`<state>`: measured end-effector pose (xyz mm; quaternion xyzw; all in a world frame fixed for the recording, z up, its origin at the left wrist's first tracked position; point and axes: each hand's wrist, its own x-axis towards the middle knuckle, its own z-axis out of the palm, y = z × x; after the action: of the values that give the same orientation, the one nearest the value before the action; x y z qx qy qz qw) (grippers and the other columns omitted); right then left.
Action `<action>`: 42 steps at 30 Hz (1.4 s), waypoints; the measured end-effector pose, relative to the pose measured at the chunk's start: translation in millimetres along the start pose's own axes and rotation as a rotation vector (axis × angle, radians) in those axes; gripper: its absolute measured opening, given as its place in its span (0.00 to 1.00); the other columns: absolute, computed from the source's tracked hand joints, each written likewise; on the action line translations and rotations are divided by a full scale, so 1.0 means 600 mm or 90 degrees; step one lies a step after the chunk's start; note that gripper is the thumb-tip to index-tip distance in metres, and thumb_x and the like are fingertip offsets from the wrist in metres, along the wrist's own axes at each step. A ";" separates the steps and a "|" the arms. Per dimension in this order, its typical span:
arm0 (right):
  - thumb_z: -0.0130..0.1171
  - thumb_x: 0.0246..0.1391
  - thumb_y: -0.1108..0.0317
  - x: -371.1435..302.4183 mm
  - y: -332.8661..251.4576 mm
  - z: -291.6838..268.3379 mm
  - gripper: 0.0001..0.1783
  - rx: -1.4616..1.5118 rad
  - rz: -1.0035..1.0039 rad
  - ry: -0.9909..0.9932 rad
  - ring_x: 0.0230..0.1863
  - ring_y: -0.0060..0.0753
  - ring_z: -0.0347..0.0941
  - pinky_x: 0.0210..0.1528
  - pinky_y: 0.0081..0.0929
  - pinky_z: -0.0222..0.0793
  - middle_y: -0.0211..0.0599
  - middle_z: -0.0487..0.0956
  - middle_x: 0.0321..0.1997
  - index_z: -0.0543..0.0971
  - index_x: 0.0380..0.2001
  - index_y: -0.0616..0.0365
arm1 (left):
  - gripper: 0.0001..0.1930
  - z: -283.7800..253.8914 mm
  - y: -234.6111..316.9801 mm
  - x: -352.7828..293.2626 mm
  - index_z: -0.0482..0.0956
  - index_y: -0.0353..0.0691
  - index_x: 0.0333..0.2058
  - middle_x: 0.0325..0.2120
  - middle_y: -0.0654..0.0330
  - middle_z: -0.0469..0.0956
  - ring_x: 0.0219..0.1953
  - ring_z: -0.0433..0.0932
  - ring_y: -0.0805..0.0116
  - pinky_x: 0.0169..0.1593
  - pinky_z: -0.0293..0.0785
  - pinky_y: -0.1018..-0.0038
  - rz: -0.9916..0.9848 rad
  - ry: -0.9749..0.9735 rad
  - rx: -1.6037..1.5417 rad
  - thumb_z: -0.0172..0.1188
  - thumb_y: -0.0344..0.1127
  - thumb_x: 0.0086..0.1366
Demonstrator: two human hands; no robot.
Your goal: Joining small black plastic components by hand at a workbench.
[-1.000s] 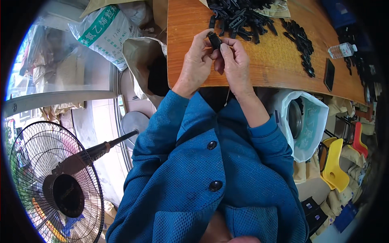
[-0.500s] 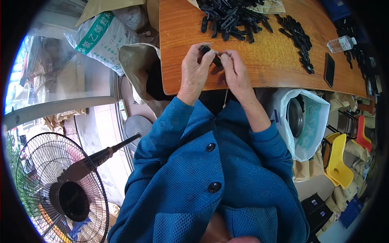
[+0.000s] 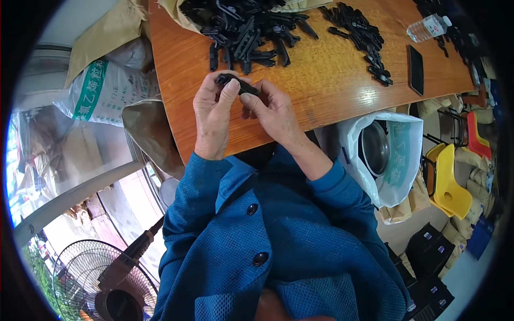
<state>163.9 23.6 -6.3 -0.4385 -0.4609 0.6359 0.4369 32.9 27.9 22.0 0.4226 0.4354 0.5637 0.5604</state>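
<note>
Between my two hands is a slim black plastic part, held over the near edge of the wooden table. My left hand pinches its left end with thumb and fingers. The thumb and fingers of my right hand close on its right end. Fingers cover much of the part, so its exact kind cannot be made out. Just beyond my hands lies a large heap of similar black plastic parts. A smaller pile of black parts stretches along the table farther right.
At the table's right lie a black phone and a clear plastic bottle. A white sack with a round metal pan stands below the table edge. A fan is at lower left, yellow chair at right.
My view has shifted, so the table and hands sit farther left. The black part now lies across both hands and shows more of its length. Both hands keep hold of it.
</note>
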 end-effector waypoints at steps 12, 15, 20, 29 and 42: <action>0.59 0.53 0.55 0.131 -0.096 -0.338 0.19 -1.157 -0.231 0.329 0.48 0.45 0.69 0.46 0.39 0.65 0.39 0.73 0.43 0.75 0.43 0.55 | 0.17 -0.098 -0.024 0.149 0.72 0.34 0.34 0.26 0.48 0.77 0.32 0.78 0.49 0.35 0.72 0.61 0.062 -0.020 0.837 0.61 0.44 0.59; 0.55 0.56 0.57 0.154 -0.084 -0.356 0.16 -1.248 -0.162 0.264 0.49 0.43 0.68 0.47 0.41 0.64 0.36 0.72 0.44 0.75 0.42 0.55 | 0.17 -0.091 -0.013 0.151 0.71 0.35 0.35 0.34 0.47 0.77 0.36 0.77 0.47 0.38 0.72 0.59 -0.015 -0.016 0.979 0.62 0.44 0.57; 0.52 0.58 0.64 0.137 -0.053 -0.341 0.11 -0.983 -0.386 0.285 0.34 0.38 0.73 0.36 0.33 0.68 0.37 0.75 0.33 0.73 0.41 0.57 | 0.16 -0.130 -0.008 0.106 0.72 0.36 0.37 0.34 0.48 0.76 0.36 0.77 0.48 0.39 0.71 0.59 0.027 -0.008 1.001 0.62 0.40 0.56; 0.49 0.61 0.72 -0.026 -0.028 0.021 0.12 -0.400 -0.328 -0.105 0.23 0.17 0.69 0.25 0.16 0.66 0.31 0.75 0.25 0.73 0.48 0.57 | 0.07 -0.141 0.027 -0.034 0.73 0.36 0.34 0.26 0.59 0.77 0.21 0.75 0.75 0.22 0.65 0.83 -0.112 0.048 0.335 0.61 0.30 0.59; 0.50 0.61 0.74 -0.106 0.007 0.112 0.05 -0.304 -0.374 0.068 0.21 0.16 0.67 0.23 0.16 0.64 0.29 0.73 0.23 0.73 0.39 0.61 | 0.15 -0.100 0.048 -0.141 0.76 0.36 0.41 0.24 0.66 0.75 0.18 0.66 0.83 0.19 0.62 0.86 -0.004 0.027 0.046 0.65 0.37 0.58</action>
<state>113.3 -52.2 12.2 -0.4094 -0.6788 0.3345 0.5096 -31.1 -57.6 34.8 0.4291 0.4687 0.5544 0.5374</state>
